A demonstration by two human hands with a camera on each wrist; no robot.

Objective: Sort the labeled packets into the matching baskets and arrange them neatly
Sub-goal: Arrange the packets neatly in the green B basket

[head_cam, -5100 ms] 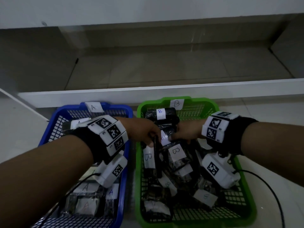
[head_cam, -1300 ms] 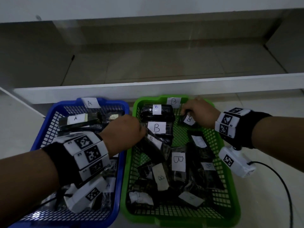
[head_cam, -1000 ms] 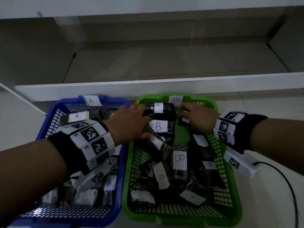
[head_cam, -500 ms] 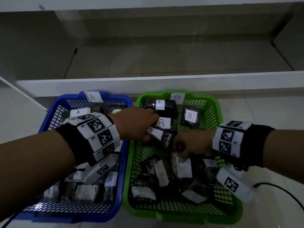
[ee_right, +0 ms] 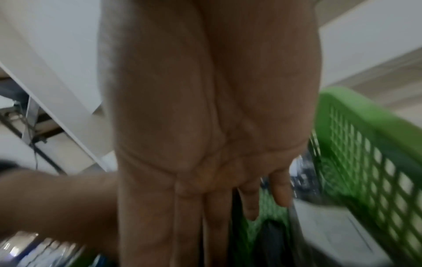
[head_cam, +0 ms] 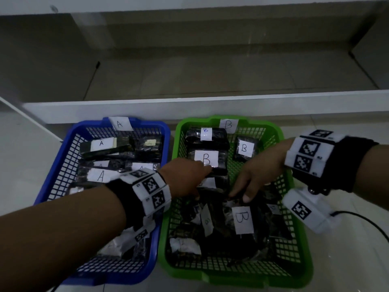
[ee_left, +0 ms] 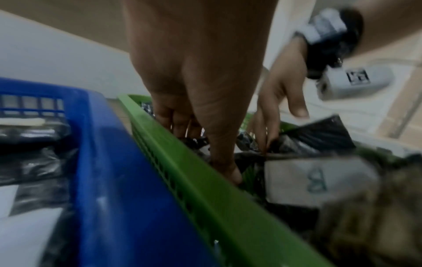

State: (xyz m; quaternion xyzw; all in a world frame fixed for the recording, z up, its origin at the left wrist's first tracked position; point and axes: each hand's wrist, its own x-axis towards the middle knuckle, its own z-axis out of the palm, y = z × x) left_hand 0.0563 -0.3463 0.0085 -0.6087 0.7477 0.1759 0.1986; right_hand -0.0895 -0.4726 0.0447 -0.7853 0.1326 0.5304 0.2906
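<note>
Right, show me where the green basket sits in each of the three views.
Head: green basket right of centre, beside the blue basket.
Left wrist: its rim runs diagonally through the middle, against the blue basket.
Right wrist: its mesh wall on the right.
Shared landmark: right hand over it.

Looks like a plain indoor room, probably a data-recording setup rather than a lived-in home. Two plastic baskets, blue [head_cam: 63, 165] and green [head_cam: 294, 207], sit on a pale tiled floor [head_cam: 23, 157] against a low white ledge [head_cam: 210, 106], with grey tiles [head_cam: 210, 76] behind it. Handwritten paper labels [head_cam: 121, 123] on the baskets, tracking markers [head_cam: 150, 184] on the wrists, and a cable [head_cam: 362, 220] on the floor. Can't say more about the place.
</note>
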